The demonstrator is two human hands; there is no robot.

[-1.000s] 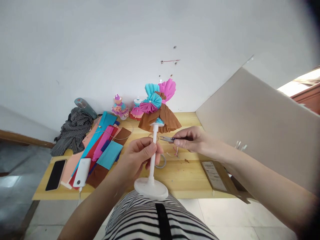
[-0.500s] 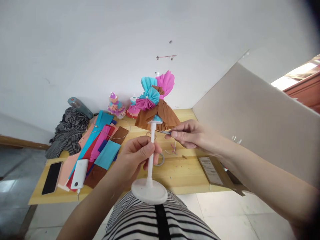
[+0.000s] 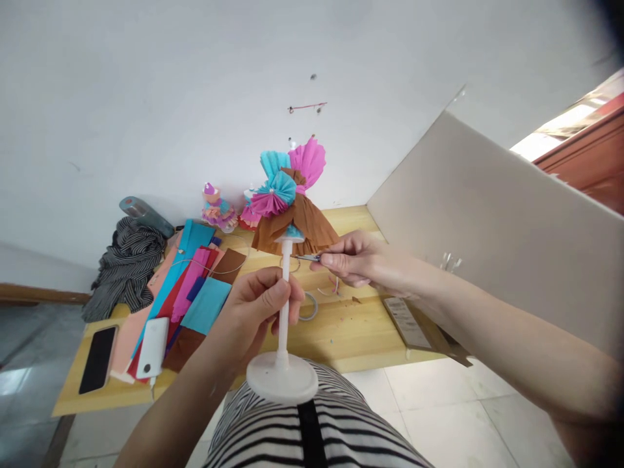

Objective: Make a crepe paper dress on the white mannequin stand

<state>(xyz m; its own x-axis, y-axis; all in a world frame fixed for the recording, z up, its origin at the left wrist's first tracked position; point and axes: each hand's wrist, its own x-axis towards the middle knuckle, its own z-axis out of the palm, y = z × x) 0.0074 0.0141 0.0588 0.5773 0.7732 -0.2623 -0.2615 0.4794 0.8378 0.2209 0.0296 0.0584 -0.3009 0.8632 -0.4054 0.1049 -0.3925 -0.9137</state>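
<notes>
My left hand (image 3: 266,302) is closed round the white pole of a small dress stand (image 3: 283,377), held tilted with its round base toward me. At the pole's top sits a crepe-paper dress (image 3: 297,224) with a brown skirt and blue and pink fans. In my right hand (image 3: 355,260), thumb and fingers pinch small scissors (image 3: 309,257), most of their handle hidden by the fingers. The metal tip points left, close to the skirt's lower edge near the pole. Whether it touches the paper I cannot tell.
Coloured crepe sheets (image 3: 207,305), a white power bank (image 3: 153,348) and a phone (image 3: 98,359) lie on the table's left. Small paper-dressed figures (image 3: 219,209) and a bottle (image 3: 146,216) stand by the wall. A tape ring (image 3: 313,307) and a cardboard box (image 3: 409,325) are to the right.
The whole view has shifted a little, so stand and hands appear slightly further left. Both hands keep their grips, and the scissors' tip stays beside the skirt's edge.
</notes>
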